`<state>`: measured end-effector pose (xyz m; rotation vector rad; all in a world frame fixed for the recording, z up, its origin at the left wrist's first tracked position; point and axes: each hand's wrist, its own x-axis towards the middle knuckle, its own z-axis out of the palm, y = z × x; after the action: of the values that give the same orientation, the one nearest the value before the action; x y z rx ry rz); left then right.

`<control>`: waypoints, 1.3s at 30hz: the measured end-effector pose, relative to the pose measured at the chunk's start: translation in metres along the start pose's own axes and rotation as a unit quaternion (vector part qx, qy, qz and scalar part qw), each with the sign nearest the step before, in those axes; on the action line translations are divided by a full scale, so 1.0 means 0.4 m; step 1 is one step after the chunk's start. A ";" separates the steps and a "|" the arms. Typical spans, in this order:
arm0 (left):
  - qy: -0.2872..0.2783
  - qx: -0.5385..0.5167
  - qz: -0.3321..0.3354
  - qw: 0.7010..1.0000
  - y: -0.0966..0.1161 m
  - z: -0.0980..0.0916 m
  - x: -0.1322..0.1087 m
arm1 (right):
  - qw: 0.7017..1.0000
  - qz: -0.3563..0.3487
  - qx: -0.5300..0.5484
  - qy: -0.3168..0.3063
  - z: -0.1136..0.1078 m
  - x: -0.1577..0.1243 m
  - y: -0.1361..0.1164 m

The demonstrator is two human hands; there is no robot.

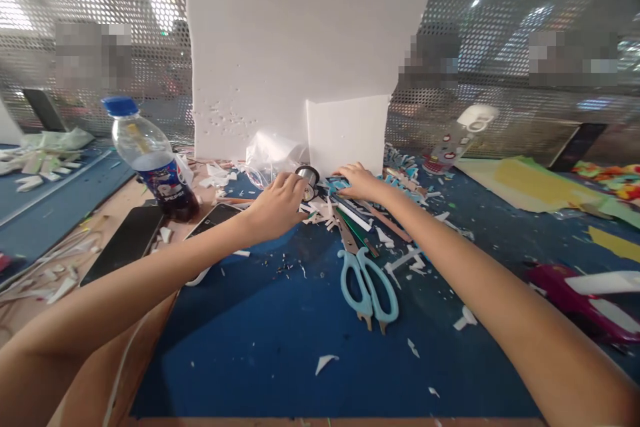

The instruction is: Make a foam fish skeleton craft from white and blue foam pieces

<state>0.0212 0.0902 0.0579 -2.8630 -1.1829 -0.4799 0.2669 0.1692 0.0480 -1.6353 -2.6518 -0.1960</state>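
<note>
My left hand point(281, 203) curls its fingers against the left side of a small spool of silvery wire point(309, 181), which has a black rim. Its thumb points right, and part of the spool lies behind the fingers. To the right, my right hand point(357, 182) reaches into a pile of blue and white scraps point(345, 203), its fingers spread and partly hidden. Between and below the hands lie light-blue-handled scissors point(369, 287), blades pointing away from me. A green pencil-like stick point(355, 230) and a white strip point(356, 215) lie beside the blades.
A large white foam board point(250, 47) stands at the back, with a smaller white panel point(347, 133) before it. On the left are a cola bottle point(167, 180) and dark phones point(125, 240). A clear white-lidded bottle point(457, 140) and a magenta tool point(580, 300) are at right.
</note>
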 end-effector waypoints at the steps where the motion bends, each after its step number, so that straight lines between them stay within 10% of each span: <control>1: -0.001 -0.005 -0.004 1.000 -0.002 -0.005 -0.010 | 1.000 -0.004 -0.006 -0.002 0.000 0.008 -0.001; 11: 0.026 -0.172 -0.104 0.979 -0.031 -0.047 -0.057 | 0.997 0.014 -0.008 0.076 -0.070 -0.026 -0.050; 22: 0.007 -0.504 -0.189 0.842 0.007 0.028 0.009 | 0.971 -0.130 -0.077 0.188 -0.135 -0.175 -0.271; 29: 0.021 -0.558 -0.185 0.809 0.021 0.014 0.012 | 0.947 -0.069 -0.018 0.314 -0.090 -0.224 -0.232; 39: -0.042 -0.578 -0.148 0.801 0.100 0.006 0.062 | 0.936 -0.017 -0.136 0.324 -0.124 -0.259 -0.252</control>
<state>0.0660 0.0790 0.0670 -3.5966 -1.8350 -1.5908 0.2215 0.0266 0.0788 -1.2681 -2.2013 -0.9548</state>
